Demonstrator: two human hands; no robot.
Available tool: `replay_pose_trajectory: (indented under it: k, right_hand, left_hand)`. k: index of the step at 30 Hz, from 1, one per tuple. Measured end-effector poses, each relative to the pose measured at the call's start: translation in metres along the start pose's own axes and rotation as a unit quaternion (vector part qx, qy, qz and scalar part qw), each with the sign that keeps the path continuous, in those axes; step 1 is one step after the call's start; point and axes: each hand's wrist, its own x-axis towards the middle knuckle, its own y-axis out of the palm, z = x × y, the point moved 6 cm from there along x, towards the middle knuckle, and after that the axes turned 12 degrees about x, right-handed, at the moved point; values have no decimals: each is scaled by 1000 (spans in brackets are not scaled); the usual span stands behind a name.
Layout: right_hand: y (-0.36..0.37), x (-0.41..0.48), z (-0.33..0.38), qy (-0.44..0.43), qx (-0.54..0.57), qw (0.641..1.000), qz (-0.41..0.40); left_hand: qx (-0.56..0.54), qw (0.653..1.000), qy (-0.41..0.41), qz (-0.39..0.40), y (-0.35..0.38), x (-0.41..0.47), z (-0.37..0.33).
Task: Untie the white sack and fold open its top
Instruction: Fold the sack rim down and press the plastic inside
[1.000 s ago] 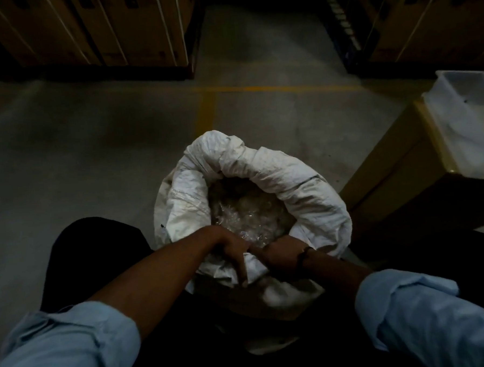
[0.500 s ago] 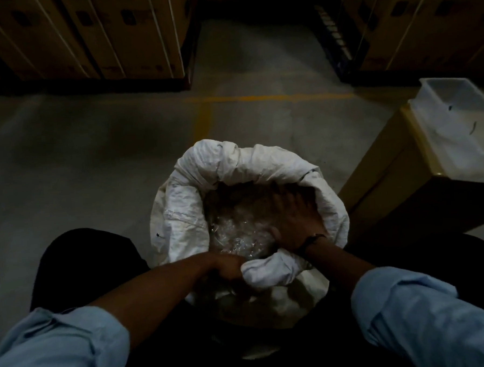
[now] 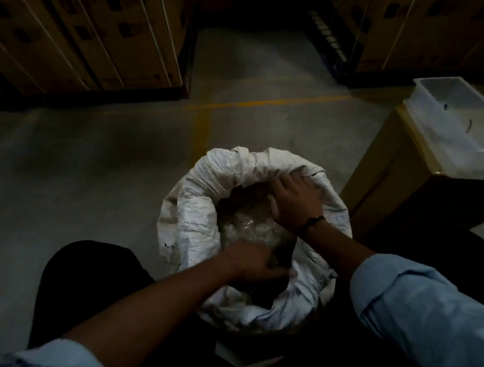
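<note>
From the head camera we look down on the white sack (image 3: 193, 230), which stands on the concrete floor (image 3: 94, 168) between the person's dark-trousered knees, its mouth open and its top rolled outward into a thick, wrinkled collar. The cloth is a coarse woven material, creased and crumpled all round the rim, with a stitched seam showing on the left wall.

We see the right hand (image 3: 295, 203) reaching to the far right side of the rim, back of the hand up, fingers curled over the rolled edge and closed on the sack's cloth there. A dark band circles its wrist. The forearm is bare, and the pale blue sleeve (image 3: 427, 314) is pushed up near the elbow.

The left hand (image 3: 250, 263) lies at the near edge of the mouth, blurred and in shadow; it touches the cloth at the near rim, but we cannot tell whether its fingers are gripping it or simply resting. Its forearm crosses up from lower left, also bare below a rolled blue sleeve.

Inside the sack we make out clear, crinkled, glossy plastic material (image 3: 246, 229).

To the right stands a brown cardboard box (image 3: 389, 181) with a white rectangular plastic tub (image 3: 435, 142) on top. Stacked strapped cartons (image 3: 87, 42) line the far side, and a yellow line (image 3: 259, 103) is painted on the floor.
</note>
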Motion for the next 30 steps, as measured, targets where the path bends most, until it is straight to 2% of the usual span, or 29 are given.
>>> replay_pose_trajectory:
  k: [1, 2, 3, 5, 8, 10, 12, 14, 17, 20, 22, 23, 25, 26, 27, 29, 30]
  right_hand:
    - [-7, -2, 3, -3, -14, 999, -42]
    - [-11, -4, 1, 17, -18, 998, -64]
    - [-9, -6, -8, 53, -7, 997, -61]
    - [5, -13, -35, 148, 18, 989, -2]
    - [33, -24, -67, 255, 54, 961, 94]
    - [45, -28, -72, 299, 128, 938, 124]
    - [50, -23, -66, 298, 160, 932, 133]
    - [47, -9, -58, 269, 162, 942, 118]
    - [46, 11, -54, 217, 215, 943, 130]
    - [42, 17, -80, 249, 295, 905, 181]
    - [38, 13, -94, 294, 327, 866, 236]
    - [39, 10, -99, 317, 343, 847, 254]
    - [40, 9, -99, 365, 362, 828, 226]
    - [39, 11, -99, 372, 327, 849, 187]
    - [36, 13, -92, 344, 261, 890, 146]
    - [34, 20, -60, 211, 138, 963, 98]
    - [37, 21, -43, 166, 108, 975, 96]
  left_hand:
    - [-5, 990, -31, -135, -30, 0, 17]
    - [30, 965, -57, -253, -51, -1, 33]
    - [55, 943, -91, -315, -61, 0, 52]
    - [60, 921, -150, -354, -67, 1, 85]
    - [108, 921, -170, -335, -61, 13, 102]
    - [156, 923, -161, -314, -62, 26, 101]
    - [183, 919, -127, -327, -73, 38, 91]
    - [221, 913, -90, -332, -88, 51, 80]
    - [232, 937, -55, -254, -98, 85, 86]
    - [121, 976, -46, -176, -110, 98, 91]
    - [12, 998, -39, -42, -108, 109, 89]
    - [-41, 999, -32, 4, -106, 117, 89]
    - [-134, 989, -60, 29, -100, 128, 96]
    - [-201, 976, -80, 32, -96, 137, 106]
    - [-257, 960, -102, 38, -95, 143, 113]
    - [-342, 932, -111, 45, -112, 134, 113]
    - [-369, 922, -103, 46, -119, 136, 114]
